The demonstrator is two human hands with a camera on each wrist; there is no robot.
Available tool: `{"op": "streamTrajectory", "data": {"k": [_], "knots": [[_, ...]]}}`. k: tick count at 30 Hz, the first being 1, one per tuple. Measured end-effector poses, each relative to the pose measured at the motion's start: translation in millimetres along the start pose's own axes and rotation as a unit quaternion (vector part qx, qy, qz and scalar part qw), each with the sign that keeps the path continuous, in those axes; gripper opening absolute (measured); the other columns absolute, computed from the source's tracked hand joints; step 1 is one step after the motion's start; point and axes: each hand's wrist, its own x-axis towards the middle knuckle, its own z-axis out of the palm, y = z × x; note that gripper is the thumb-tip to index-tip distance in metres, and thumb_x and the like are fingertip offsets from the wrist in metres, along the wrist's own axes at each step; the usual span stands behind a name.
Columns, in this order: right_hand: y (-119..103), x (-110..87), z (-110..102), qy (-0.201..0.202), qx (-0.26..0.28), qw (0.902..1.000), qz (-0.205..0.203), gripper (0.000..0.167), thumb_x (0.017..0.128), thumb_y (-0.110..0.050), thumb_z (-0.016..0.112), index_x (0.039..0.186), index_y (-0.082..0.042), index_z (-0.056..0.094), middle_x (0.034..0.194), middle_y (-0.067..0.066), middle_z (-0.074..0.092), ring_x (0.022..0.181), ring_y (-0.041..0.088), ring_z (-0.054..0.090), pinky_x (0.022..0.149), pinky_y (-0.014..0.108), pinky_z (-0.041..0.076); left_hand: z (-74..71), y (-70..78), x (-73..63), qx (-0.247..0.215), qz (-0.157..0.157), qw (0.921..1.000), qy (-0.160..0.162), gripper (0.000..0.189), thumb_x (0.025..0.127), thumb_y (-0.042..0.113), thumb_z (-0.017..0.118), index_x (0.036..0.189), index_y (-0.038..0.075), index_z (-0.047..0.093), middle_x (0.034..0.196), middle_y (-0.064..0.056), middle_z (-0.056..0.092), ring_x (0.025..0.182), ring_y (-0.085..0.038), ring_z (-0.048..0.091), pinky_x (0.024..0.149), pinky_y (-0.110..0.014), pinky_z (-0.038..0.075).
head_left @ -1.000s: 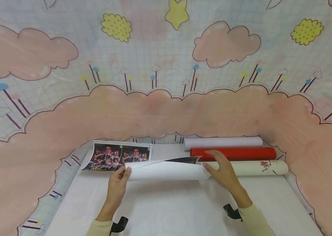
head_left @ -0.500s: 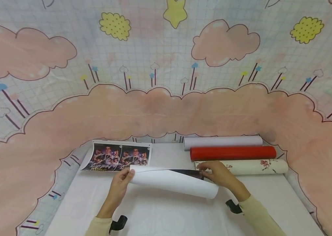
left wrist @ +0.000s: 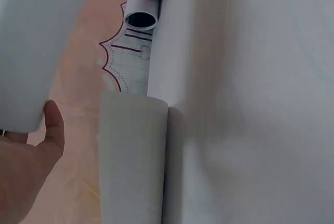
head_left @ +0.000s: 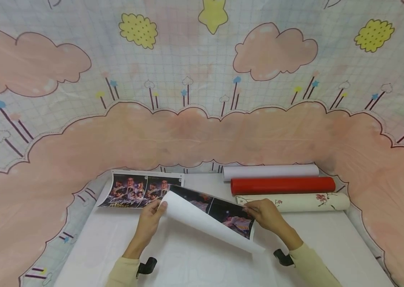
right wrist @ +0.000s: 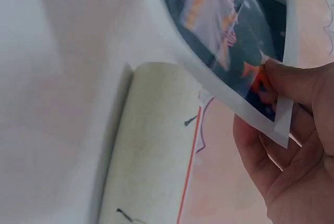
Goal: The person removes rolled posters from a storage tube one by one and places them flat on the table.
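A partly unrolled poster point(head_left: 232, 219) hangs over the table in the head view, its dark colourful print facing up on the far side and its white back curling along the near edge. My left hand point(head_left: 147, 223) pinches its left end between thumb and fingers. At the right corner my right hand point(head_left: 268, 215) pinches the margin; in the right wrist view the thumb lies on the printed face and fingers behind. Behind my left hand lies another printed poster point(head_left: 126, 191) with a curled left edge. Its pale curled back point(left wrist: 133, 156) shows in the left wrist view.
At the back right lie a white roll point(head_left: 270, 173), a red roll point(head_left: 282, 185) and a cream roll with blossoms point(head_left: 306, 202), side by side. A white table point(head_left: 202, 267) spreads below, against a cloud-patterned cloth backdrop point(head_left: 202, 135).
The rolled poster has been drawn open, its printed face now showing. Its right end has tilted down toward me. My right hand first reached to its edge, then took hold of its corner.
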Motion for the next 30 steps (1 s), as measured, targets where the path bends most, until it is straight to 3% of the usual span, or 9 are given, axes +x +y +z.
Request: {"op": "streamTrajectory", "data": {"k": [7, 11, 14, 18, 23, 26, 30], "knots": [[8.2, -11.0, 6.0, -0.019, 0.058, 0.9969, 0.051, 0.01, 0.089, -0.007, 0.069, 0.095, -0.007, 0.076, 0.074, -0.004, 0.072, 0.064, -0.002, 0.056, 0.06, 0.019, 0.048, -2.3, -9.2, 3.3, 0.037, -0.056, 0.9977, -0.006, 0.035, 0.099, 0.036, 0.059, 0.103, 0.002, 0.066, 0.108, -0.009, 0.067, 0.105, -0.015, 0.059, 0.098, -0.039, 0.046], [12.5, -17.2, 14.2, -0.019, 0.078, 0.9947, 0.065, 0.01, 0.09, -0.007, 0.068, 0.094, -0.006, 0.076, 0.07, -0.005, 0.07, 0.062, -0.004, 0.052, 0.057, 0.017, 0.044, 1.5, -15.4, 1.5, 0.045, -0.083, 0.9951, -0.029, 0.04, 0.099, 0.039, 0.056, 0.112, 0.003, 0.066, 0.117, -0.012, 0.067, 0.115, -0.025, 0.059, 0.103, -0.047, 0.045], [14.4, -21.4, 19.3, -0.013, 0.08, 0.9943, 0.069, 0.009, 0.089, -0.007, 0.068, 0.091, -0.008, 0.077, 0.066, -0.008, 0.067, 0.06, -0.004, 0.048, 0.056, 0.018, 0.041, 5.5, -19.2, -0.7, 0.038, -0.087, 0.9944, -0.046, 0.046, 0.1, 0.04, 0.055, 0.123, 0.001, 0.062, 0.127, -0.017, 0.064, 0.122, -0.032, 0.058, 0.107, -0.05, 0.043], [15.2, -27.9, 24.2, -0.004, 0.087, 0.9938, 0.068, 0.011, 0.089, -0.006, 0.068, 0.082, -0.012, 0.074, 0.063, -0.011, 0.063, 0.06, -0.005, 0.046, 0.055, 0.018, 0.04, 10.3, -21.1, -4.4, 0.023, -0.076, 0.9949, -0.062, 0.056, 0.1, 0.038, 0.054, 0.141, 0.001, 0.047, 0.149, -0.02, 0.046, 0.138, -0.039, 0.043, 0.115, -0.055, 0.033], [14.0, -40.6, 27.9, 0.001, 0.098, 0.9904, 0.098, 0.011, 0.09, -0.007, 0.067, 0.083, -0.011, 0.074, 0.062, -0.011, 0.061, 0.058, -0.004, 0.044, 0.054, 0.018, 0.039, 17.6, -17.1, -11.7, 0.001, -0.064, 0.9949, -0.078, 0.066, 0.099, 0.031, 0.058, 0.154, 0.018, 0.026, 0.165, -0.018, 0.012, 0.149, -0.048, 0.014, 0.116, -0.062, 0.023], [11.7, -48.4, 29.2, 0.015, 0.102, 0.9861, 0.13, 0.009, 0.09, -0.009, 0.068, 0.093, -0.009, 0.077, 0.065, -0.011, 0.065, 0.06, -0.004, 0.048, 0.057, 0.019, 0.043, 23.8, -12.0, -16.7, -0.007, -0.063, 0.9949, -0.078, 0.078, 0.097, 0.028, 0.062, 0.157, 0.029, 0.011, 0.165, -0.018, 0.0, 0.148, -0.052, 0.008, 0.115, -0.064, 0.023], [7.3, -57.8, 29.5, 0.045, 0.099, 0.9807, 0.163, 0.012, 0.088, -0.012, 0.071, 0.098, -0.009, 0.077, 0.071, -0.009, 0.07, 0.067, 0.0, 0.057, 0.064, 0.022, 0.05, 34.8, -6.0, -20.7, -0.034, -0.042, 0.9968, -0.059, 0.097, 0.093, 0.021, 0.068, 0.157, 0.034, -0.004, 0.165, -0.015, -0.01, 0.146, -0.055, 0.006, 0.114, -0.062, 0.027]]}}
